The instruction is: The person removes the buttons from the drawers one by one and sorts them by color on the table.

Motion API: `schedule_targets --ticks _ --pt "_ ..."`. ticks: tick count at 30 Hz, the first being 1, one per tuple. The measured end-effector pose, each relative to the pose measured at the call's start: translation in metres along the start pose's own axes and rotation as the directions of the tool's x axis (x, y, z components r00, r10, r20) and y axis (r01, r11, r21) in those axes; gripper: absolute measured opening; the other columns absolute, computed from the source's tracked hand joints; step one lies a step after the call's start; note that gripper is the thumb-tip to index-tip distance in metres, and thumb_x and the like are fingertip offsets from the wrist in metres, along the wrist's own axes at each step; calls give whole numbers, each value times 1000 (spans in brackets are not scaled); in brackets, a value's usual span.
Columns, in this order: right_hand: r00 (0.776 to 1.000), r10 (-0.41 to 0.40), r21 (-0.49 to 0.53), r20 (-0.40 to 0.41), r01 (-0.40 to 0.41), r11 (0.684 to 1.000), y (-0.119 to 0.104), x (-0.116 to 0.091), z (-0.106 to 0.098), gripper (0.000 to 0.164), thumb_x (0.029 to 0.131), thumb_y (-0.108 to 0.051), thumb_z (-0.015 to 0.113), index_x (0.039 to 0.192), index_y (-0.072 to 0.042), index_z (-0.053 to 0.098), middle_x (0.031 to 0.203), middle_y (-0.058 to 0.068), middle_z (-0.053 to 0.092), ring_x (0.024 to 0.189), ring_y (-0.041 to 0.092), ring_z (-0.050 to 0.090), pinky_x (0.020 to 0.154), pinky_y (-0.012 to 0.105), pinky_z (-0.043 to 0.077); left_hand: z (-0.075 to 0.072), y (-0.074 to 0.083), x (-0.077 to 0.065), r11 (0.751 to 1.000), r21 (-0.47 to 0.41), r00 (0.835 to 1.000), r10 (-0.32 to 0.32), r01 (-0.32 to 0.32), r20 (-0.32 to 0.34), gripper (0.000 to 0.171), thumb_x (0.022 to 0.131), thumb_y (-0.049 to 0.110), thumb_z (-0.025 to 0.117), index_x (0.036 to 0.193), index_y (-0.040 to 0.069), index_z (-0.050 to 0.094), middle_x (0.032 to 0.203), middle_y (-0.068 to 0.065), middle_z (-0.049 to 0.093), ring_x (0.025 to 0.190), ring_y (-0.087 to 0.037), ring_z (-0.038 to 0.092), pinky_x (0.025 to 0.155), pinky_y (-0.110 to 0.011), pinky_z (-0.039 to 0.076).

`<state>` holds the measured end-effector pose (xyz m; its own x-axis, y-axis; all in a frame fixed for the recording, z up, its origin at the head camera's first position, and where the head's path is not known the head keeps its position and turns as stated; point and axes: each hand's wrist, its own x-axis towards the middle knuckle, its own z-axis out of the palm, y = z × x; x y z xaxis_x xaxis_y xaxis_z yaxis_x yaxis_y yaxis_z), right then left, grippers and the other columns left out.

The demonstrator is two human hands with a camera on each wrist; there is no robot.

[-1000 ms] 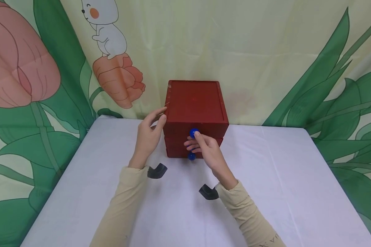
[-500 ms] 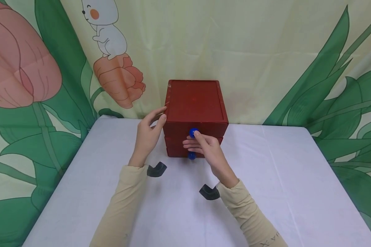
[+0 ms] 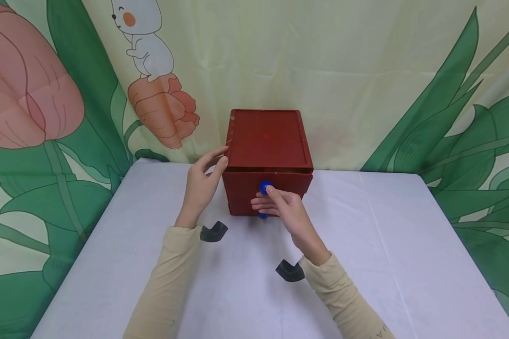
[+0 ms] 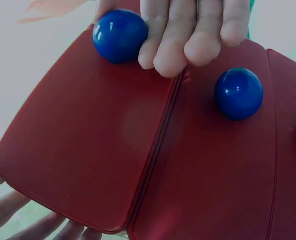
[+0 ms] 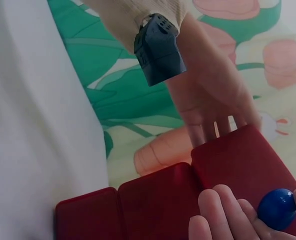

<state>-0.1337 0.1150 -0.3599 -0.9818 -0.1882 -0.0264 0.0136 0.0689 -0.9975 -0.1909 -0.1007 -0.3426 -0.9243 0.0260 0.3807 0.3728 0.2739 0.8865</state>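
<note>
A dark red drawer cabinet (image 3: 268,139) stands at the back of the table, with drawers stacked one over another. My right hand (image 3: 290,214) pinches the round blue knob (image 3: 265,187) of the top drawer (image 3: 241,188) between thumb and forefinger, its other fingers held out straight. That drawer stands slightly out, showing a dark gap under the cabinet's top. My left hand (image 3: 201,183) rests its extended fingers along the cabinet's left side. In the left wrist view, another blue knob (image 4: 238,94) sits on the middle drawer front (image 4: 207,165), which is flush with the one below.
A white cloth covers the table (image 3: 365,263). Behind the cabinet hangs a curtain (image 3: 365,84) printed with a rabbit, a carrot and large leaves. Black wrist mounts (image 3: 214,231) stick out inward from both beige sleeves (image 3: 169,278).
The top drawer has come slightly forward with my right hand on its knob, opening a narrow gap below the cabinet top. My left hand has stayed at the side.
</note>
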Motion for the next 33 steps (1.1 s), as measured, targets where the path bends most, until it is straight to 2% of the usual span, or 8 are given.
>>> schedule_targets --ticks 8,16,18,25,33 --pt "1000 -11 -3 11 11 1000 0 -10 1 53 103 -45 50 119 2 68 108 16 74 98 26 73 92 39 57 3 -5 -1 999 -23 1000 27 -27 -12 38 100 33 60 136 20 62 134 -1 63 120 -15 59 94 -44 54" --pt "999 -38 -14 32 39 999 3 -19 2 51 103 -42 51 118 4 67 107 14 75 96 25 74 93 39 56 5 -6 -1 999 -39 1000 0 0 -22 39 101 25 60 139 16 59 138 -6 60 124 -23 57 99 -47 52" --pt "998 -44 -16 36 45 999 3 -21 2 49 103 -41 51 117 3 68 106 14 75 96 25 74 93 38 57 6 -3 -2 999 -37 1000 -4 3 -23 40 101 22 59 139 13 58 138 -10 60 124 -26 57 100 -49 51" --pt "998 -46 -14 53 47 999 2 -29 3 45 103 -40 51 115 -1 70 104 13 75 95 25 74 94 42 56 2 29 -11 1000 -29 1000 -4 3 -9 39 101 17 58 138 4 58 137 -15 60 123 -29 58 100 -49 51" --pt "997 -32 -14 72 34 999 1 -37 2 44 103 -40 52 115 -1 69 106 12 75 96 24 74 92 38 57 0 29 -11 999 -39 1000 -4 4 -3 40 101 18 58 138 5 58 136 -15 60 123 -28 57 101 -47 51"
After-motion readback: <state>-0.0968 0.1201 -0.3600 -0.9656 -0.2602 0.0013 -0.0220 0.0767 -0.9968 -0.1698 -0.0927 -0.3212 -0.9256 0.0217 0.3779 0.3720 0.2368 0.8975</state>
